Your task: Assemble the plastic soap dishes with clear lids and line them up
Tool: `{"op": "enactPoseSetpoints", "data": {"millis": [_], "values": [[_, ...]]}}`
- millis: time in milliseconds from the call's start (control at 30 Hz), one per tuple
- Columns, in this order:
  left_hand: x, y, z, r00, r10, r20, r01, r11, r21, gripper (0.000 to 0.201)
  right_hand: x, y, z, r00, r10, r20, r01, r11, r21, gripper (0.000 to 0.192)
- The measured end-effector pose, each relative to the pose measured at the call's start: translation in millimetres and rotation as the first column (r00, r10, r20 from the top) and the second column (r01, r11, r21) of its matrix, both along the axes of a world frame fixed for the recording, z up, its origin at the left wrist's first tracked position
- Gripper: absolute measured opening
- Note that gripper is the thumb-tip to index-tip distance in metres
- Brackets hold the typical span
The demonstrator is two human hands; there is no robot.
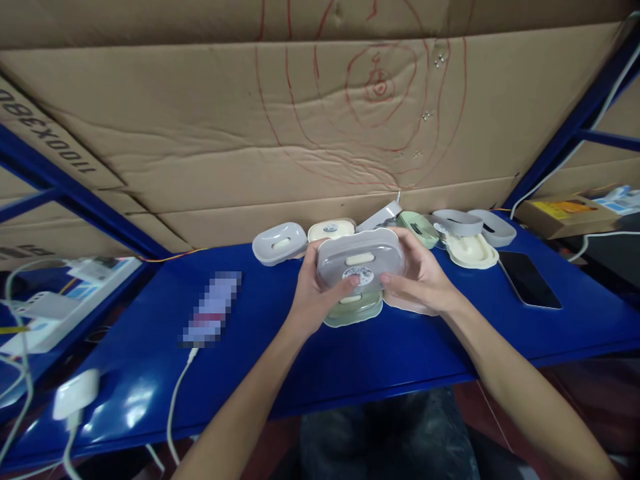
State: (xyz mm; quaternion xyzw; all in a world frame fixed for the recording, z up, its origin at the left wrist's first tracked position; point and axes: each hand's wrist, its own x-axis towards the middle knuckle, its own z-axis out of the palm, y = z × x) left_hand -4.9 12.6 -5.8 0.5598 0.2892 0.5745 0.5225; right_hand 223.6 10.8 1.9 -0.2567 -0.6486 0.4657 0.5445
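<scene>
grey soap dish [360, 261] | between both hands' fingers [350, 283] | thumbs on top

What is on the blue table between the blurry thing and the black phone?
In the head view, both hands, left hand and right hand, holding a grey soap dish.

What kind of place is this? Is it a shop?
Probably a packing or storeroom bench, not a shop: a blue metal table, big cardboard sheets behind it, and many plastic soap dishes lying loose. Both hands hold a grey soap dish.
</scene>
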Motion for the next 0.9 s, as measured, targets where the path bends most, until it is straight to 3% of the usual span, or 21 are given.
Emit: {"op": "enactPoseSetpoints", "data": {"millis": [333,467,900], "values": [[-1.6,0.3,-0.4,0.999,-0.011,-0.054,0.013,0.999,0.049,0.069,2.3,-4.0,-2.1,0.995,-0.025,0.093,0.016,0.996,0.09,0.072],[-3.4,0.7,1.7,0.998,-0.011,-0.055,0.015,0.996,0.082,0.07,-2.9,-3.7,1.4,0.995,-0.091,0.032,0.087,0.99,0.109,0.057],[-13.5,5.8,2.3,0.996,-0.069,-0.056,0.072,0.996,0.053,0.066,-13.0,-5.7,2.4,0.991,-0.057,-0.123,0.048,0.996,-0.075,0.048]]}}
